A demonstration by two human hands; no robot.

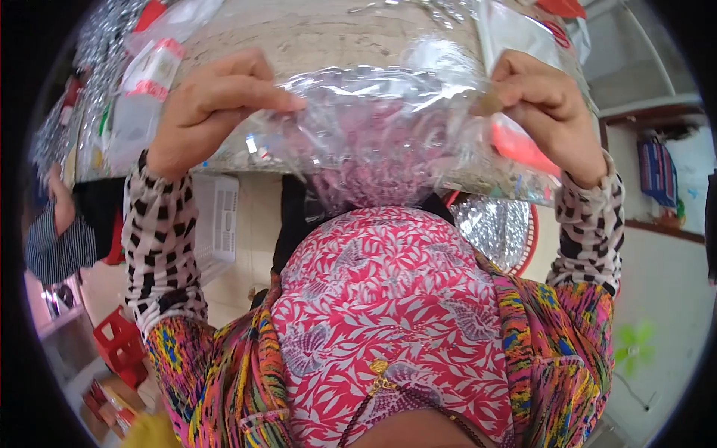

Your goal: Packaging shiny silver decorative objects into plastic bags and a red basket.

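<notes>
Clear plastic bag stretched between the left hand and right hand above the worktop edge — both pinching its top corners shut — could tear or slip free if pulled harder.

Two hands, the left hand at ten o'clock and the right hand at two o'clock; one clear plastic bag at twelve; one white basket and one red stool at eight

Glossy clear plastic bag; matt, rough-looking pale tabletop
</notes>
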